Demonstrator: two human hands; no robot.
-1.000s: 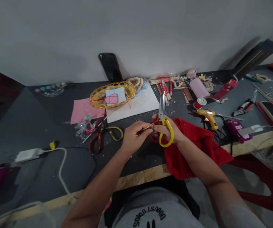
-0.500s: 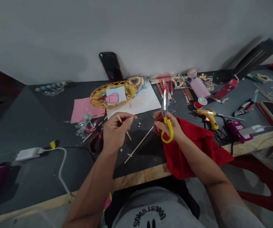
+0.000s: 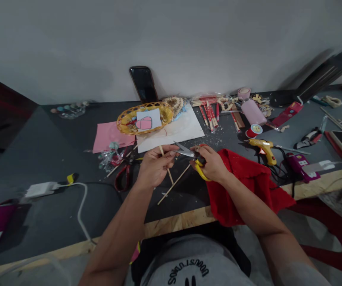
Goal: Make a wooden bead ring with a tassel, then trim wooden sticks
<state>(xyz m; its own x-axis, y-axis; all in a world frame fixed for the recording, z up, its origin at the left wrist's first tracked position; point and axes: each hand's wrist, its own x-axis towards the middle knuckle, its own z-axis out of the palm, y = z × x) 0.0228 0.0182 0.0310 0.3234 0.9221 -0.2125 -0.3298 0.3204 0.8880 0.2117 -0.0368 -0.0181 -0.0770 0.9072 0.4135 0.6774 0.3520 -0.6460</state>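
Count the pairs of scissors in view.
2: yellow-handled scissors in the right hand, blades toward the stick in the left hand; red-handled scissors flat on the table, left of that hand. Clutter may hide more.

A craft workshop: a dark grey tabletop [image 3: 48, 159] with a raw plywood near edge, set against a bare grey wall [image 3: 189, 39], is strewn with a yellow hot-glue gun [image 3: 264, 147], red-wrapped wooden sticks [image 3: 209, 113], a red thread spool [image 3: 252, 131], a pink paper sheet [image 3: 107, 137] and a yellow woven basket [image 3: 123, 123].
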